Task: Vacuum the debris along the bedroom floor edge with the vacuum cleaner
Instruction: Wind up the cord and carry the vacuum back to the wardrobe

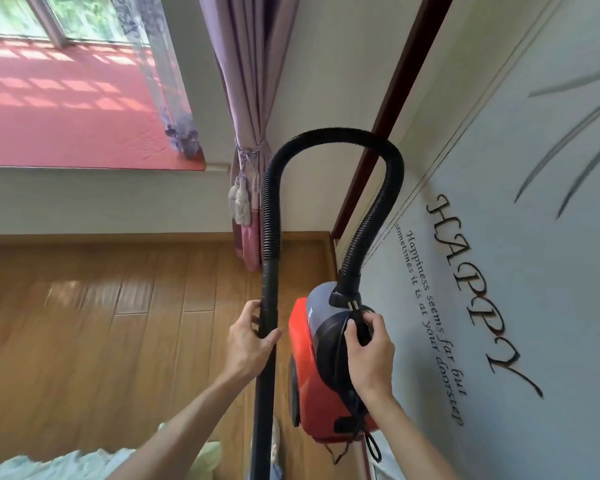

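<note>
Wall point(499, 168) lettering is reading "HAPPY". The left hand point(248, 336) is wrapping the wand point(269, 306); the right hand point(368, 344) is pinching what seems the plug point(357, 318) atop the red vacuum point(305, 368), above the floor point(101, 323).

The vacuum cleaner point(312, 368) sits beside the wall point(499, 237), its wand point(269, 341) to its left.

wood floor point(84, 323), purple curtain point(253, 98) (tied back), sunlit red window sill point(66, 116)
</note>
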`<state>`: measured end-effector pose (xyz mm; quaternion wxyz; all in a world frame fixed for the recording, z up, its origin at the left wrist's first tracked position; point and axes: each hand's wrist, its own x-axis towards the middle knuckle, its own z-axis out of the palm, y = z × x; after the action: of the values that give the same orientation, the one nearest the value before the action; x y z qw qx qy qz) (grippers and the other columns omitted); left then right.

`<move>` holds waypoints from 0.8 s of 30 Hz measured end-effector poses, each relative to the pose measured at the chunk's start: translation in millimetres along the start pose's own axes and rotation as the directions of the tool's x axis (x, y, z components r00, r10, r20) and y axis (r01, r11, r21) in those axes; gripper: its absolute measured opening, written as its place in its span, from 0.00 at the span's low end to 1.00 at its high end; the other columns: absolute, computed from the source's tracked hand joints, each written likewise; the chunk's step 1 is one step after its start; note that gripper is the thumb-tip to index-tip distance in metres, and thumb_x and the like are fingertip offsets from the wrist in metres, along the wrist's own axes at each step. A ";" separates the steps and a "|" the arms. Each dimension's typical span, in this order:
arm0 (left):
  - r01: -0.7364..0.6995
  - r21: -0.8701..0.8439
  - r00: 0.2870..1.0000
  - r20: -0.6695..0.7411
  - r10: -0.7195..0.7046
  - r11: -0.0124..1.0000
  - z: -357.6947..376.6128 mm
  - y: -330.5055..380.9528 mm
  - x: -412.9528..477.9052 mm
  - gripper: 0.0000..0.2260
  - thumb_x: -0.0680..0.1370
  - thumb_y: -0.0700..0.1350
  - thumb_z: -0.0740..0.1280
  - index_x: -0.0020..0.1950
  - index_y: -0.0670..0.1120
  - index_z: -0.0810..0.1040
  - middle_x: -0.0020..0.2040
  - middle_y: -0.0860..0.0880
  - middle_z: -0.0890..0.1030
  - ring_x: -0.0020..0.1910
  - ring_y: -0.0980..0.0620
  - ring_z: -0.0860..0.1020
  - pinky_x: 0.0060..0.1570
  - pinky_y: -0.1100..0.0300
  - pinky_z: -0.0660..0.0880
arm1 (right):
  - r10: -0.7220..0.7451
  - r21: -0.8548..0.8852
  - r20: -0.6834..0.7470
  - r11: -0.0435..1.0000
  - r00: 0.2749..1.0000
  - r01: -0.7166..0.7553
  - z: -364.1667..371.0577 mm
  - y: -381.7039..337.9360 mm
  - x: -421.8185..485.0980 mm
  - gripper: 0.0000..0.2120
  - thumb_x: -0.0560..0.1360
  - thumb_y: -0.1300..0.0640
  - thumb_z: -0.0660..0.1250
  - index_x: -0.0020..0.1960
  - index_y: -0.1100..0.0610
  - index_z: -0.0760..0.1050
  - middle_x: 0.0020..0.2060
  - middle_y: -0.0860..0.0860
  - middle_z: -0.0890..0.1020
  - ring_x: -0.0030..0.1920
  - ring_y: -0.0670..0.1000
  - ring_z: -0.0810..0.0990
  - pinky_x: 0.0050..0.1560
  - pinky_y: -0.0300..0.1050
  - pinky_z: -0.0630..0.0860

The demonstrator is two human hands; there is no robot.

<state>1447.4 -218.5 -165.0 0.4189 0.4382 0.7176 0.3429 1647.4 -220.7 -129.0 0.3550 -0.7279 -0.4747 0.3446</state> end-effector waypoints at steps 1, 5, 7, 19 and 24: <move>0.007 0.002 1.000 -0.001 -0.007 1.000 0.6 -2.5 13.9 0.21 0.72 0.44 0.77 0.60 0.54 0.72 0.45 0.53 0.80 0.43 0.52 0.82 0.43 0.53 0.84 | 0.011 -0.001 -0.001 1.000 1.000 -0.011 8.9 0.4 11.0 0.03 0.80 0.56 0.66 0.53 0.51 0.73 0.44 0.39 0.80 0.47 0.32 0.77 0.43 0.23 0.71; 0.033 -0.001 0.999 -0.010 -0.034 0.999 6.5 -13.3 63.2 0.20 0.73 0.43 0.76 0.61 0.51 0.72 0.45 0.55 0.79 0.43 0.54 0.82 0.43 0.54 0.84 | 0.036 -0.013 0.011 0.999 0.999 -0.035 41.1 8.6 48.6 0.03 0.80 0.56 0.66 0.53 0.50 0.72 0.43 0.38 0.79 0.45 0.34 0.78 0.44 0.28 0.71; 0.047 0.001 0.999 -0.011 -0.047 0.999 11.6 -21.2 85.1 0.20 0.73 0.43 0.76 0.60 0.52 0.72 0.46 0.55 0.79 0.44 0.54 0.82 0.43 0.53 0.84 | 0.045 -0.020 0.033 0.999 0.998 -0.044 56.5 16.5 66.1 0.03 0.80 0.57 0.66 0.52 0.52 0.73 0.40 0.41 0.80 0.40 0.34 0.78 0.39 0.28 0.73; 0.180 0.030 0.984 0.004 -0.180 0.983 78.4 -96.9 179.7 0.23 0.73 0.44 0.76 0.63 0.52 0.71 0.47 0.56 0.79 0.43 0.57 0.82 0.42 0.61 0.81 | 0.133 -0.070 0.081 0.989 0.988 -0.128 136.7 97.9 176.8 0.03 0.80 0.56 0.66 0.53 0.52 0.73 0.36 0.44 0.80 0.36 0.42 0.80 0.34 0.30 0.74; 0.245 0.058 0.968 0.041 -0.247 0.968 130.6 -148.7 225.8 0.24 0.73 0.46 0.76 0.65 0.53 0.70 0.48 0.58 0.79 0.43 0.57 0.82 0.43 0.59 0.82 | 0.155 -0.099 0.081 0.984 0.985 -0.147 170.9 155.9 220.8 0.05 0.80 0.56 0.66 0.55 0.54 0.73 0.39 0.40 0.79 0.42 0.29 0.76 0.36 0.25 0.71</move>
<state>1454.5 -51.9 -414.8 0.4637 0.3647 0.7648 0.2589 1642.4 -28.1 -384.2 0.2723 -0.7616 -0.4487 0.3801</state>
